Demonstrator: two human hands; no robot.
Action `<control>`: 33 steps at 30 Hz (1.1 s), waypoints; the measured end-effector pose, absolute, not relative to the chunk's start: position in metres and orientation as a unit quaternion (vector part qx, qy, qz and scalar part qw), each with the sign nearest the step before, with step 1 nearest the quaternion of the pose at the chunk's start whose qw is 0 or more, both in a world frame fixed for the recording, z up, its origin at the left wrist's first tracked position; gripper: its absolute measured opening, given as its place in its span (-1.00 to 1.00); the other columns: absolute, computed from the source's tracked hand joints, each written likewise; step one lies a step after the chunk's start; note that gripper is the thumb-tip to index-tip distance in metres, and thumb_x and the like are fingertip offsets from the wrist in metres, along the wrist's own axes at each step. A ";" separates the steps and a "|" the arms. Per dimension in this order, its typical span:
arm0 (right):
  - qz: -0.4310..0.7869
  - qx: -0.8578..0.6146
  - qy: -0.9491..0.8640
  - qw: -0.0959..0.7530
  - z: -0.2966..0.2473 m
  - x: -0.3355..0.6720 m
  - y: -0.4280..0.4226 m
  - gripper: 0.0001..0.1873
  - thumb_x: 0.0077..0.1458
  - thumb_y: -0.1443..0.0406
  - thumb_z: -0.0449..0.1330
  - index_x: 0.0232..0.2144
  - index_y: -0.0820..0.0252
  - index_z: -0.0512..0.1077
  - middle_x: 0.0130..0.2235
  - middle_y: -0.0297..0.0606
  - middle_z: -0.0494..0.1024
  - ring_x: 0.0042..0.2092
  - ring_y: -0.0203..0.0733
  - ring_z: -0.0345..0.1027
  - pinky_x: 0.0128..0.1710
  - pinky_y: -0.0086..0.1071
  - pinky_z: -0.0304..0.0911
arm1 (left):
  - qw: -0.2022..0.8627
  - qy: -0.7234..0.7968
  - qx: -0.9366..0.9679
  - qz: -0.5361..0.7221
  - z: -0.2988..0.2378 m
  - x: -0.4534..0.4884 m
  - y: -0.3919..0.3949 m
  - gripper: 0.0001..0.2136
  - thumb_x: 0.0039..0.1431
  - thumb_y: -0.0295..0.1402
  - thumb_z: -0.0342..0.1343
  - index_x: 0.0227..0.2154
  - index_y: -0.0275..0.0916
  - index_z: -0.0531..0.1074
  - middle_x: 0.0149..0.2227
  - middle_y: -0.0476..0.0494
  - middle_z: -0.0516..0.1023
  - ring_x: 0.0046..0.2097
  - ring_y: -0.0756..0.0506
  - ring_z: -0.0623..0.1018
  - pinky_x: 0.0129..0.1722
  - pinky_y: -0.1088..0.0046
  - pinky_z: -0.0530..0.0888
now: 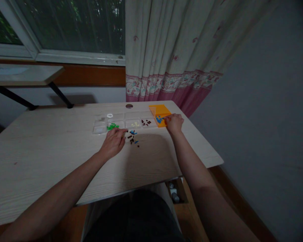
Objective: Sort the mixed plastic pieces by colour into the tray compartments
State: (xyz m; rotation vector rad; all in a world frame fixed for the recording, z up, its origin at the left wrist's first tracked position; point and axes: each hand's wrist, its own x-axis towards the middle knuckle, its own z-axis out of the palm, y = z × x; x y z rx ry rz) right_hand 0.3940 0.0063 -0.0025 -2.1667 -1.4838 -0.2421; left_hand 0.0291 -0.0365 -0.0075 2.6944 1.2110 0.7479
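My left hand (113,142) is over the table beside a loose pile of small blue and brown pieces (132,137). Its thumb and index finger are pinched together, with a tiny dark piece (127,130) at the fingertips. At the right, my right hand (175,123) has its fingers closed over the edge of an orange box (162,124). Whatever those fingertips may hold is too small to make out. Blue pieces (159,119) lie in the orange box. A clear lidded case beside it holds green pieces (112,126), pale yellow pieces (135,124) and dark red pieces (146,122).
A round brown object (129,106) lies near the back of the table (65,141). A raised shelf (22,75) on black legs stands at the back left. Curtains (166,50) hang behind, a wall is at the right, and an open drawer (179,191) is below.
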 end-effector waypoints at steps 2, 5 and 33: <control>-0.084 -0.798 -0.545 0.242 -0.002 0.392 0.006 -0.67 0.20 0.20 0.08 -0.18 0.21 0.60 -0.07 -0.01 0.55 0.04 0.12 0.19 -0.02 -0.08 0.06 | 0.045 0.400 0.884 0.239 -0.008 0.029 -0.036 -0.61 0.30 -0.35 -0.10 0.15 -0.28 0.28 -0.07 -0.30 0.46 0.10 -0.27 0.32 0.11 0.07 0.29; -0.077 -0.798 -0.550 0.235 -0.001 0.391 0.005 -0.66 0.21 0.20 0.06 -0.16 0.18 0.59 -0.06 -0.04 0.55 0.05 0.10 0.19 -0.01 -0.08 0.06 | 0.045 0.401 0.885 0.231 -0.008 0.029 -0.036 -0.62 0.31 -0.35 -0.10 0.15 -0.27 0.28 -0.06 -0.30 0.46 0.09 -0.28 0.33 0.11 0.07 0.29; -0.082 -0.765 -0.581 0.265 0.002 0.383 0.006 -0.63 0.21 0.22 0.03 -0.09 0.15 0.57 -0.07 -0.06 0.56 0.02 0.07 0.19 -0.05 -0.12 0.03 | 0.065 0.373 0.889 0.259 -0.008 0.028 -0.036 -0.70 0.27 -0.39 -0.04 0.04 -0.24 0.34 -0.07 -0.24 0.49 0.00 -0.24 0.36 0.06 0.13 0.33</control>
